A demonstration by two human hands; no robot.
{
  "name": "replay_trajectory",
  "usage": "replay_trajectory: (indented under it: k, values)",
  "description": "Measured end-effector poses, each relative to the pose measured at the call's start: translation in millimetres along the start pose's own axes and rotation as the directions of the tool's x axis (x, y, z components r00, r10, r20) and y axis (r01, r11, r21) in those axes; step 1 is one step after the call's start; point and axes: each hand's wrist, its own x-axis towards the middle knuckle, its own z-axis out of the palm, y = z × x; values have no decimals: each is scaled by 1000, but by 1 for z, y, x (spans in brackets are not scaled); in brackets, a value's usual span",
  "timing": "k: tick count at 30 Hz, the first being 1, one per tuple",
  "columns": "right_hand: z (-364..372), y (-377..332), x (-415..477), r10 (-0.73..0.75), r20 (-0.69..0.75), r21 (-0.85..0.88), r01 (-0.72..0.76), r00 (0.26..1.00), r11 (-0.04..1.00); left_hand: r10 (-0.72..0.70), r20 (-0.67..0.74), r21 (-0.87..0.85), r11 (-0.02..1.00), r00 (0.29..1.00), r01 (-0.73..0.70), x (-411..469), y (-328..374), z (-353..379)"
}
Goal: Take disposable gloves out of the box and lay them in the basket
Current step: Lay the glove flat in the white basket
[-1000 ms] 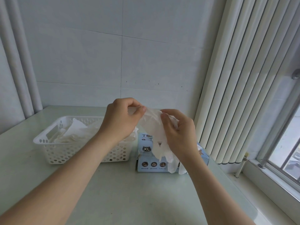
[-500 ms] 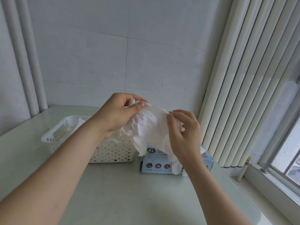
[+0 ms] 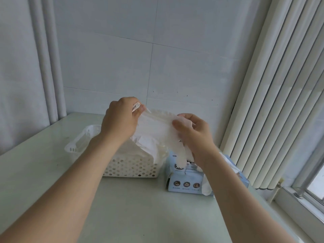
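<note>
A thin whitish disposable glove [image 3: 157,128] is stretched flat in the air between my two hands. My left hand [image 3: 121,118] pinches its cuff end on the left, and my right hand [image 3: 192,130] pinches the other side; the glove's fingers hang down toward the box. Below my right hand stands the light blue glove box [image 3: 185,179] marked XL, with more gloves sticking out of its top and right side. To its left sits the white perforated basket [image 3: 129,165], holding several crumpled white gloves [image 3: 149,146]. The stretched glove hovers above the basket's right end and the box.
The pale green tabletop [image 3: 140,207] runs up to a tiled wall behind. White vertical blinds [image 3: 273,102] hang on the right beside a window sill [image 3: 301,207]. Grey pipes [image 3: 47,67] run down the left corner.
Both hands rose slightly and drew apart, spreading the glove from a hanging bunch into a flat stretched sheet. The view shifted, so basket and box sit lower and further right.
</note>
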Motion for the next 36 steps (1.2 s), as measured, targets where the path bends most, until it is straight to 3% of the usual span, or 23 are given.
replay_trajectory:
  k: [2, 5, 9, 12, 14, 17, 20, 23, 26, 27, 29, 32, 36]
  values:
    - [14, 2, 10, 45, -50, -16, -46, 998, 999, -66, -9, 55, 996, 998, 67, 0, -11, -4]
    - [34, 9, 28, 67, -132, -187, -91, 989, 978, -193, -61, 120, 973, 979, 199, -4, -28, -11]
    - [54, 21, 51, -61, -149, -488, -20, 987, 873, -311, -100, 226, 918, 945, 326, -4, -57, -15]
    - [67, 28, 61, -138, -76, -639, 58, 988, 767, -351, -107, 307, 878, 930, 367, -6, -70, -15]
    - [75, 32, 62, -167, -17, -758, 97, 986, 645, -370, -121, 326, 862, 921, 389, -8, -75, -13]
    - [84, 32, 56, -241, 110, -903, 199, 964, 381, -378, -109, 399, 830, 919, 389, -10, -72, -13]
    - [93, 25, 41, -216, 242, -863, 312, 946, 398, -353, 26, 546, 788, 935, 283, -7, -63, -17]
    - [95, 27, 26, -69, 315, -860, 315, 947, 401, -276, 281, 426, 894, 919, 139, -4, -49, -23]
    - [91, 41, 22, 57, 340, -874, 293, 939, 388, -308, 601, 371, 925, 737, 84, -6, -31, -22]
    - [87, 45, 21, 65, 344, -872, 293, 937, 391, -329, 667, 394, 917, 669, 59, -9, -25, -21]
    - [81, 50, 19, 51, 366, -857, 316, 929, 407, -359, 709, 438, 899, 607, 19, -12, -21, -18]
    - [72, 48, 10, -10, 420, -802, 376, 908, 463, -365, 685, 477, 879, 631, -10, -12, -20, -15]
    - [51, 43, 2, -248, 316, -778, 400, 916, 484, -189, 565, 405, 912, 803, -70, -9, -4, -8]
